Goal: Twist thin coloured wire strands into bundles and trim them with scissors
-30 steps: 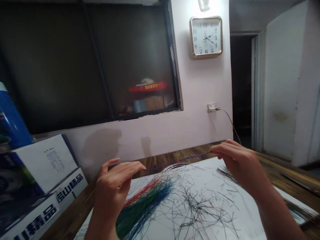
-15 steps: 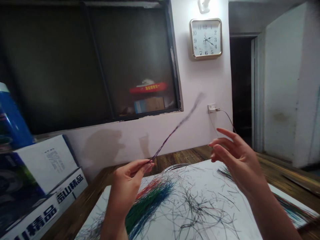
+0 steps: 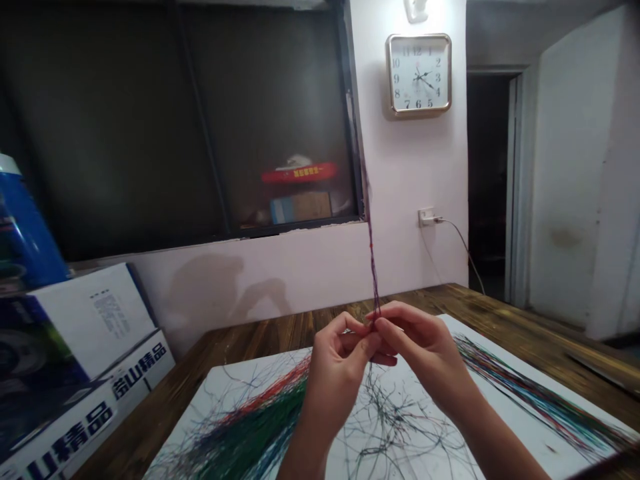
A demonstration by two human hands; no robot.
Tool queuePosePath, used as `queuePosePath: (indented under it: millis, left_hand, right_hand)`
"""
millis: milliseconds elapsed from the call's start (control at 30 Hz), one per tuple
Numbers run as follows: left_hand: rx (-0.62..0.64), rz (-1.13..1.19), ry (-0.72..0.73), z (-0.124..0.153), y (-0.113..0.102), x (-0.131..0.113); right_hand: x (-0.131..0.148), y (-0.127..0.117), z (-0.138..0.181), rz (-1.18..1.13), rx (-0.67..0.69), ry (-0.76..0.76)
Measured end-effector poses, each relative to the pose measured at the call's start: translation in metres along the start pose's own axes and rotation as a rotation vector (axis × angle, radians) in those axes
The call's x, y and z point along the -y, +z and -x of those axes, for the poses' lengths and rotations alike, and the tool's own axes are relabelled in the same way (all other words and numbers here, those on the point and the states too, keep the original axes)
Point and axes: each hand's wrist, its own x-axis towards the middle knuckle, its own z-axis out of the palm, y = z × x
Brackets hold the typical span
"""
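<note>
A thin bundle of dark purple strands [image 3: 373, 270] stands upright above my hands, its top blurring out against the window frame. My left hand [image 3: 345, 353] pinches it low down between thumb and fingers. Right beside it, my right hand [image 3: 410, 337] has thumb and forefinger closed on the same bundle, the two hands touching. Below them a loose tangle of dark strands [image 3: 395, 413] lies on a white board [image 3: 220, 383]. To the left is a thick bundle of red, green and blue strands [image 3: 260, 427], partly hidden by my left arm.
Another multicoloured strand bundle [image 3: 540, 387] lies along the board's right side. The board rests on a dark wooden table [image 3: 280, 327]. Printed boxes [image 3: 100, 333] and a blue container [image 3: 30, 227] stand at the left. A plugged cable [image 3: 460, 233] hangs from the wall.
My right hand has come left and down from the air to close on the strands. My left hand has moved right, and the bundle has swung from slanted to upright.
</note>
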Motion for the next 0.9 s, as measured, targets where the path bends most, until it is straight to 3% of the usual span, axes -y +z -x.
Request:
queuePosePath:
  millis: [133,367,667,900]
  left_hand:
    - [0.016,-0.042,0.002,0.002,0.0,-0.001]
    - [0.073,-0.46,0.112,0.007,-0.019,-0.019]
    - [0.116,-0.245,-0.033,0.007,-0.025,-0.021]
    - [0.155,-0.343,-0.095,0.011,-0.028,-0.028]
  right_hand:
    - [-0.001,-0.002,0.0,0.027,-0.051,-0.049]
    - [0.005,-0.007,0.001,0.11,0.08,0.046]
    - [0.008,-0.002,0.004,0.168,0.142,0.078]
    - [0.007,-0.004,0.005,0.31,0.201,0.071]
